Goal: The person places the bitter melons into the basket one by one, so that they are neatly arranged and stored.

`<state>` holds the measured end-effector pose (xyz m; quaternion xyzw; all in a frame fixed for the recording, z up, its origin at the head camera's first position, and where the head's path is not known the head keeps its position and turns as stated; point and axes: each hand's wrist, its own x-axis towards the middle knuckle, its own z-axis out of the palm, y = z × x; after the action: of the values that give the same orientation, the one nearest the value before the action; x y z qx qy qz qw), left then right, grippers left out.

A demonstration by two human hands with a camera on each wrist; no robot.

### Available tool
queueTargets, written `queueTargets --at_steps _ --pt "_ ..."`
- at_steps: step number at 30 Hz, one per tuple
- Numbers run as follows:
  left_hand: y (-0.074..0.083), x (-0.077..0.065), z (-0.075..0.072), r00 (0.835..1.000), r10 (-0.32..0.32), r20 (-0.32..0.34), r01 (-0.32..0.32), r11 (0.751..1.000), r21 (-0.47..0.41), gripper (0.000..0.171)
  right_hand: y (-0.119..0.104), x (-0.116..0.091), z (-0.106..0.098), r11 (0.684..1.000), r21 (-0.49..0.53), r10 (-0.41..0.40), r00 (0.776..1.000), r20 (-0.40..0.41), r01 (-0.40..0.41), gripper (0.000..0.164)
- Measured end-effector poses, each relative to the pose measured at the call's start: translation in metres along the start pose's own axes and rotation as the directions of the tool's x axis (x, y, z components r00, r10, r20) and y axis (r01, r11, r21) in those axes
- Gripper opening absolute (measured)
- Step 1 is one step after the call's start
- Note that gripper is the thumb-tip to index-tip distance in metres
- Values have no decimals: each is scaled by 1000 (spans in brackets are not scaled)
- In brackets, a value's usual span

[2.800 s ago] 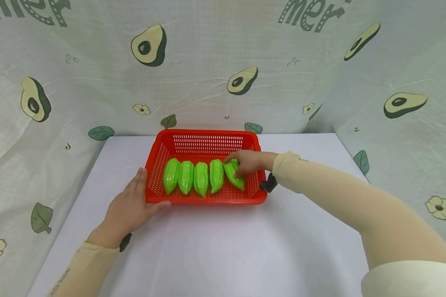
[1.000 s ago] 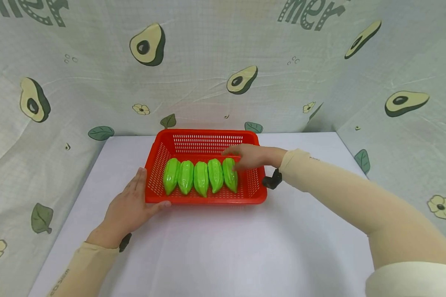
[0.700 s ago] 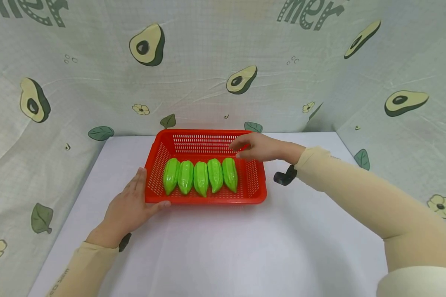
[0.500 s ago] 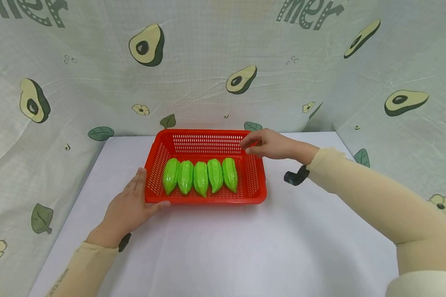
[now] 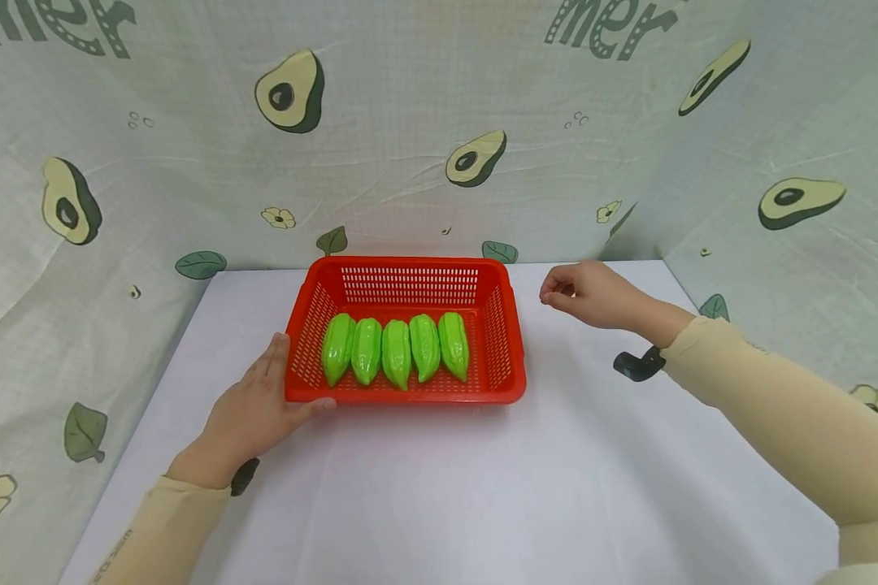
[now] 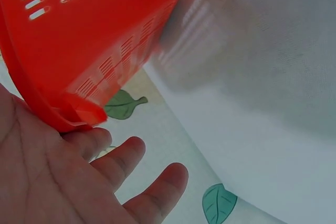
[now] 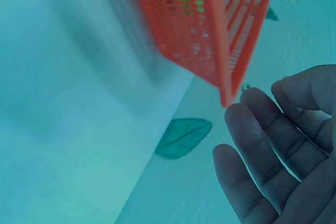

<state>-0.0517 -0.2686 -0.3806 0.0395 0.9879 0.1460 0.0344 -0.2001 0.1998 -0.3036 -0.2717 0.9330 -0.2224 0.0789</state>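
A red plastic basket stands on the white table in the head view. Inside it, several glossy green ridged fruits, which look like star fruit, lie side by side in one row, pointed ends toward the front. My left hand rests against the basket's front left corner, fingers straight along the side and thumb along the front rim. In the left wrist view the palm meets the rim. To the right of the basket, my right hand hovers with loosely bent fingers and holds nothing.
A white-covered table lies beneath. A cloth backdrop printed with avocados, leaves and flowers rises at the back and both sides. Black wrist cameras sit below the wrists.
My right hand has released the rightmost green fruit, now straighter against its neighbour, and has moved out of the basket to the right. My left hand has stayed in place.
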Motion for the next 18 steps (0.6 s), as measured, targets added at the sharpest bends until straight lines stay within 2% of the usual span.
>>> queueTargets --at_steps 3,8,13,18 --pt "-1 -1 -2 1000 -5 8 4 1000 8 132 9 -8 0 996 -93 -5 1000 -31 2 7" --pt "-4 -2 -4 1000 -10 28 10 1000 -3 132 21 -16 1 982 -190 12 999 -43 -20 7" --pt "-6 -2 -10 997 -17 72 20 999 -39 128 31 -21 1 969 -248 -7 1000 -28 0 7" --pt "-14 -3 -20 996 9 84 -7 1000 -25 116 37 -26 2 961 -278 -1 1000 3 2 7"
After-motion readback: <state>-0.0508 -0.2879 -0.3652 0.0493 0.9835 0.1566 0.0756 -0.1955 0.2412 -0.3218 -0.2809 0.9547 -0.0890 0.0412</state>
